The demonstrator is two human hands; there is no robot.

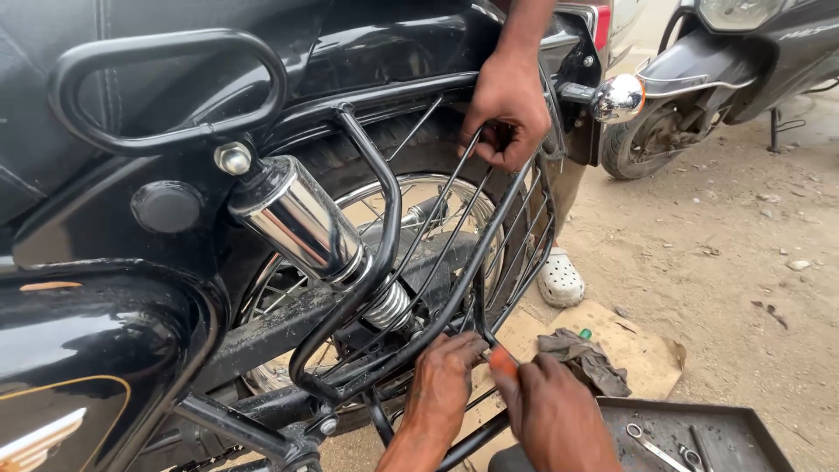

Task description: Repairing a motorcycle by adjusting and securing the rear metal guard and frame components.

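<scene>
A black motorcycle fills the left side, rear wheel (411, 197) in the middle. Over the wheel sits a black wire side guard (511, 236) on a tubular frame. My left hand (441, 385) curls its fingers round the guard's lower bar near the bottom centre. My right hand (551, 411), just beside it, grips a small orange-handled tool (502, 358) whose tip points at the same spot; the tip is hidden. Another person's hand (507, 109) reaches down from the top and clasps the guard's upper wires.
A chrome shock absorber (301, 223) and a black grab rail (166, 87) lie to the left. A dark tool tray (743, 424) with hand tools sits bottom right, behind a grey rag (585, 358) on cardboard (647, 354). The other person's white shoe (559, 280) and a parked scooter (717, 79) stand on sandy ground.
</scene>
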